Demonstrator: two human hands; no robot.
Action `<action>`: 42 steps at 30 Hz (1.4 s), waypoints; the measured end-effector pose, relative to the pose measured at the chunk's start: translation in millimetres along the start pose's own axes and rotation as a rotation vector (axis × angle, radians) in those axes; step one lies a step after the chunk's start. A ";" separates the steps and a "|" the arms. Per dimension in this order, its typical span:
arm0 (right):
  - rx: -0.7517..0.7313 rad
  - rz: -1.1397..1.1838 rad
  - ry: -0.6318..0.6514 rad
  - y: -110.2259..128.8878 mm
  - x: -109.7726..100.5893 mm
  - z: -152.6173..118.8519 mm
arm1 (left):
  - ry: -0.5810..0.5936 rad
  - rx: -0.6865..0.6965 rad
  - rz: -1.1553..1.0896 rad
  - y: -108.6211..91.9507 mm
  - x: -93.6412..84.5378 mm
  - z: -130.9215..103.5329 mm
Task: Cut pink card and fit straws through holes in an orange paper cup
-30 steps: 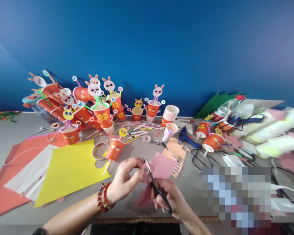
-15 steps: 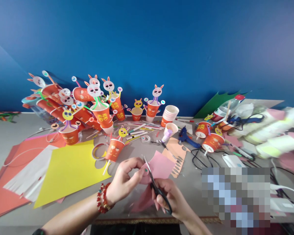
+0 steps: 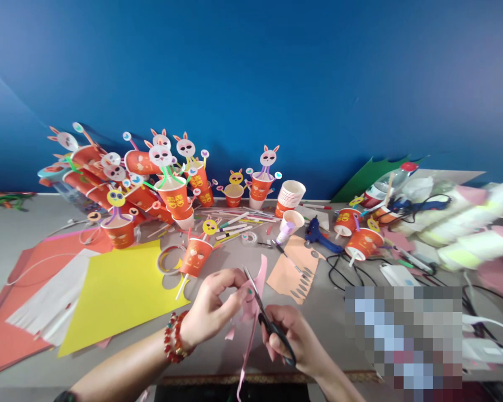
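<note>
My left hand (image 3: pixel 213 304), with a red bead bracelet at the wrist, pinches a small piece of pink paper (image 3: pixel 248 310) between thumb and fingers. My right hand (image 3: pixel 295 338) is closed round the black handles of a pair of scissors (image 3: pixel 285 347). The scissors' blades lie at the right side of the pink piece, pointing up and left. Behind the blades a narrow curved part of pink paper (image 3: pixel 262 270) sticks up. Below, a thin pink strip (image 3: pixel 245 363) hangs toward the table edge, beside a small pink scrap (image 3: pixel 229 334).
Peach paper (image 3: pixel 287 279) with dark leaf-like marks lies beyond my right hand. Yellow paper (image 3: pixel 113 296) and a tape roll (image 3: pixel 161 262) are at left. Red cups with animal faces (image 3: pixel 171 195) crowd the back left. A blue glue gun (image 3: pixel 321 237) with black cable lies right.
The wide pink sheet right of the blades now shows only as a narrow curved piece, and a thin strip hangs below. The peach paper is more exposed. Both hands have barely moved.
</note>
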State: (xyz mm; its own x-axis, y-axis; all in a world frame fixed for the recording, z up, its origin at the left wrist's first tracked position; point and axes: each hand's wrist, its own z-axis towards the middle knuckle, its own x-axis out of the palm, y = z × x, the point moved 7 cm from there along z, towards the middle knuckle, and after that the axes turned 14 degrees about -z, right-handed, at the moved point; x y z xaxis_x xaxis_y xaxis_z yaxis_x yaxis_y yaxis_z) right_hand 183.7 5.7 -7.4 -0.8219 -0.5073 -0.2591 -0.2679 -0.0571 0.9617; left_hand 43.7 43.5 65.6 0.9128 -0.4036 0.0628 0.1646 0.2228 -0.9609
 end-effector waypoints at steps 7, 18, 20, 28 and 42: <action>0.007 0.010 0.002 -2.2 0.8 1.2 | 0.016 -0.004 -0.014 -2.6 1.0 2.3; -0.022 0.016 0.026 -1.0 5.2 1.1 | 0.007 -0.010 0.015 -5.9 -1.0 1.9; -0.011 0.018 0.024 -0.6 5.1 1.0 | 0.010 -0.010 0.028 -6.3 -1.2 2.1; -0.032 -0.004 0.020 -0.2 3.8 0.4 | 0.033 -0.017 0.033 -4.9 0.3 2.0; 0.004 -0.021 0.016 -2.7 -0.3 0.8 | 0.044 -0.053 0.060 -2.8 -3.2 3.6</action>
State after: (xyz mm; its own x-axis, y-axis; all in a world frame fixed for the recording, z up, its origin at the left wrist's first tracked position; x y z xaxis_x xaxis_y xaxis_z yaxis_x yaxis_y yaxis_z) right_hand 184.3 6.7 -9.9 -0.8080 -0.5199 -0.2773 -0.2868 -0.0640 0.9558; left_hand 41.7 47.4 69.0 0.9027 -0.4302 -0.0065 0.0889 0.2011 -0.9755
